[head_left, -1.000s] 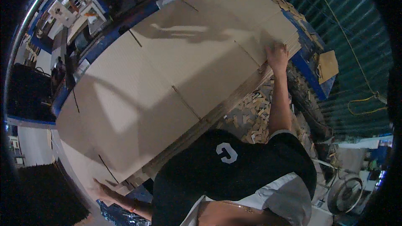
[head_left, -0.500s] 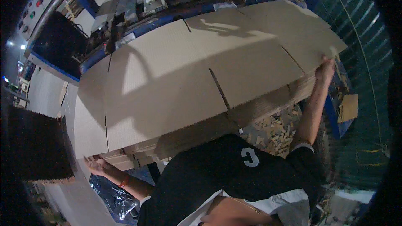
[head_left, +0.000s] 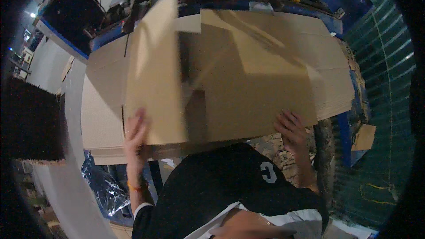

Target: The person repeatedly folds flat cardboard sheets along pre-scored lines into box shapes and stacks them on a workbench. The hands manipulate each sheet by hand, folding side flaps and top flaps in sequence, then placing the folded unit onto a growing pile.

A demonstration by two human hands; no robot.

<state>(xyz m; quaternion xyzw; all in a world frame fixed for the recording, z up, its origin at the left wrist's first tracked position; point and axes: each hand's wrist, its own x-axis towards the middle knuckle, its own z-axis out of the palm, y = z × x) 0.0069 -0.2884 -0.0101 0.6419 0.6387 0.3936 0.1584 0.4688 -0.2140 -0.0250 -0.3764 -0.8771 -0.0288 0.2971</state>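
Observation:
A brown cardboard sheet (head_left: 261, 79) with slots lies partly folded over a stack of flat cardboard sheets (head_left: 104, 119) in front of me. Its left panel (head_left: 155, 71) stands tilted up and is blurred by motion. My left hand (head_left: 137, 132) grips that panel near its lower left corner, fingers bent against the board. At the lower right, my right hand (head_left: 293, 132) holds the near edge, its fingers over the top face and slightly smeared. The thumb of the right hand is hidden.
Beyond the stack runs a blue machine frame (head_left: 305, 11) with dark metal parts. A green corrugated wall (head_left: 380, 97) rises on the right. Crumpled clear plastic (head_left: 108, 188) lies at lower left, and cardboard scraps (head_left: 281, 148) are below the stack's near edge.
Both hands have come inward from the far ends of the top sheet. The sheet, flat and wide before, is now folded inward, with its left part raised. My view has shifted slightly.

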